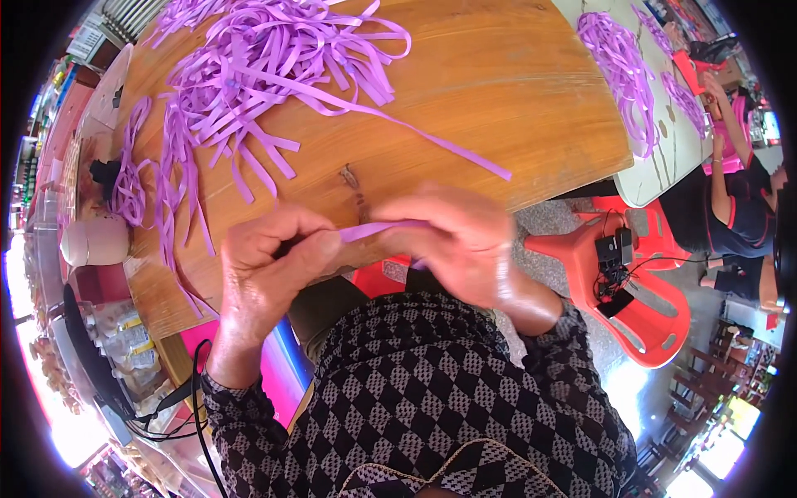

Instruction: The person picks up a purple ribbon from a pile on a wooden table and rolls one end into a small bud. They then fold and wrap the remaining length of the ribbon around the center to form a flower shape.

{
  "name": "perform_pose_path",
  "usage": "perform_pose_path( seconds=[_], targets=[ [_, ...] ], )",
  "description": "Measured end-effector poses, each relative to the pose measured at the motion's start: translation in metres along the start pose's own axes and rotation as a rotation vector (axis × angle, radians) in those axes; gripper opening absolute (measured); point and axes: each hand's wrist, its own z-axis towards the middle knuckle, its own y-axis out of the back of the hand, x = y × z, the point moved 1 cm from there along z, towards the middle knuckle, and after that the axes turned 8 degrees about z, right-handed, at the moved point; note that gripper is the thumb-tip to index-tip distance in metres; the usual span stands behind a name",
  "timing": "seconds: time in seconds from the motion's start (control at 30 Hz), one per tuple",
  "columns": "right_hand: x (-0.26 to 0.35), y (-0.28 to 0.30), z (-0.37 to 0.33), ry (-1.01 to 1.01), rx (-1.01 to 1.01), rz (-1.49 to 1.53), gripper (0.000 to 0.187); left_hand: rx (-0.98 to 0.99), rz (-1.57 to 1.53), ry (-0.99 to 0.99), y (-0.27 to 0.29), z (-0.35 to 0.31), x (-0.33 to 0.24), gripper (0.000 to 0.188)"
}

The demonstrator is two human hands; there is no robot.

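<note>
A strip of purple ribbon stretches between my two hands, just over the near edge of the wooden table. My left hand pinches one end of it between thumb and forefinger. My right hand, blurred by motion, has its fingers curled around the other part of the ribbon, and a bit of purple shows below those fingers. Beyond my hands, a large tangled heap of purple ribbon strips covers the far left of the tabletop. One long strip from it trails out to the right.
Over the table's left edge hang more ribbons. At the right, a pale table carries further purple bundles, with another person beside it. A red plastic chair holding black devices and cables stands on the floor to my right.
</note>
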Motion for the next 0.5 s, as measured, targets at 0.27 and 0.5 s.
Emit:
perform_pose_path(
  seconds=[0.27,0.5],
  targets=[
    [0.011,0.037,-0.019,-0.317,-0.114,0.232,0.016,-0.040,-0.077,0.129,0.005,-0.001,0.016,0.013],
    [0.004,0.040,-0.022,-0.178,-0.232,-0.275,0.007,0.046,-0.286,0.194,0.010,-0.002,0.021,0.019]
  ],
)
